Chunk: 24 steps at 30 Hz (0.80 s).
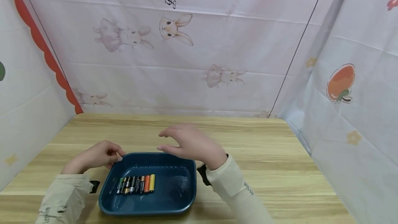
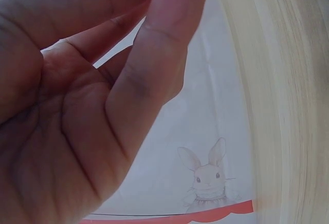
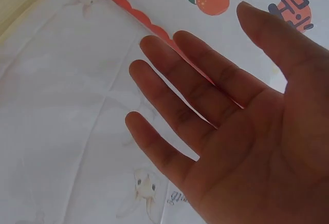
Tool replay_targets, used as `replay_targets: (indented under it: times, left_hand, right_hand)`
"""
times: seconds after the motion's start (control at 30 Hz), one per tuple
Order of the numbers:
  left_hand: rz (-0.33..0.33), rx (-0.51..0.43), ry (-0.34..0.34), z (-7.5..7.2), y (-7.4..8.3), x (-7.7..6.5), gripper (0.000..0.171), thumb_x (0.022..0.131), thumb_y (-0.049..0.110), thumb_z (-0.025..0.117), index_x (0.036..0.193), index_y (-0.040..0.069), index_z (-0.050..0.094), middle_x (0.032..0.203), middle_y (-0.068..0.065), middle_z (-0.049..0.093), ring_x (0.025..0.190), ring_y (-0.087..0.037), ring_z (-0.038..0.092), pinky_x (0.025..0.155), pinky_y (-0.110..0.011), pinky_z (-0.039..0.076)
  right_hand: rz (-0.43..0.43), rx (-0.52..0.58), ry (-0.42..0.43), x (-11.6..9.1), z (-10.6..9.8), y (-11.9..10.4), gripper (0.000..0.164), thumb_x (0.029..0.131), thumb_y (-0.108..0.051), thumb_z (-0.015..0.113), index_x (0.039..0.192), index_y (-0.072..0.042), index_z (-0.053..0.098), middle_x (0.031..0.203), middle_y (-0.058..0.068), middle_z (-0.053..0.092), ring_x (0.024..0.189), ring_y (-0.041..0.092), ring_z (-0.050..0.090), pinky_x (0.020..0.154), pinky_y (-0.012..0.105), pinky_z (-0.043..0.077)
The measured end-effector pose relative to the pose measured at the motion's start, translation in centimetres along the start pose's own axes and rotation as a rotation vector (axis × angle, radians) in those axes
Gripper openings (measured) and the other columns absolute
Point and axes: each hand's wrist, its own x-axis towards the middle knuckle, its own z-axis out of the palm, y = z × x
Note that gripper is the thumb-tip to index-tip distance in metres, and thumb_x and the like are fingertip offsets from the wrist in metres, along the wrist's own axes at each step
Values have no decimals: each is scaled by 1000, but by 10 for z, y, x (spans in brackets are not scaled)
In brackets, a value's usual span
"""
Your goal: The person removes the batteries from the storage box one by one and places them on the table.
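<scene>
A dark blue tray (image 1: 169, 196) with rounded corners rests on the table. Several batteries (image 1: 132, 185) lie side by side in a row in its left half; most are dark, and a red battery (image 1: 147, 184) and a yellow battery (image 1: 152, 183) make up the right end. My left hand (image 1: 97, 155) pinches the tray's rim at the far left corner, fingers bent. In the left wrist view the fingertips run out of frame. Slightly blurred, my right hand (image 1: 189, 143) hovers over the tray's far edge, holding nothing; its fingers are spread in the right wrist view.
The wood-grain table (image 1: 261, 168) extends to the right of the tray and behind it. A white cloth (image 1: 199, 89) printed with rabbits hangs along the table's back edge, and similar cloths (image 1: 342, 120) close off both sides.
</scene>
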Motion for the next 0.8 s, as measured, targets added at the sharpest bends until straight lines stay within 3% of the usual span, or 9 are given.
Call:
replay_targets:
  times: [0.43, 0.67, 0.8]
  left_hand:
    - [-15, -14, -19, -7, -1, 5, 13, 92, -3, 57, 98, -2, 69, 83, -8, 64, 69, -23, 59, 61, -36, 57]
    - [-9, -27, -19, -6, -1, 5, 15, 93, -3, 56, 101, -4, 68, 80, -8, 62, 67, -23, 58, 60, -35, 57]
    - [-8, -27, -14, -5, -2, 4, 15, 93, -4, 55, 101, -5, 68, 80, -9, 62, 67, -23, 57, 60, -36, 56]
  right_hand:
    - [72, 14, -200, 46, 21, -15, 43, 97, -45, 53, 129, -17, 61, 122, -5, 63, 104, 6, 60, 91, 21, 47]
    - [147, 27, -348, 57, 43, -22, 44, 95, -46, 56, 130, -19, 60, 119, -7, 64, 93, 3, 60, 84, 20, 48]
    - [222, 3, -408, 60, 56, -24, 46, 93, -47, 59, 129, -20, 61, 122, -8, 63, 96, 4, 60, 85, 22, 48]
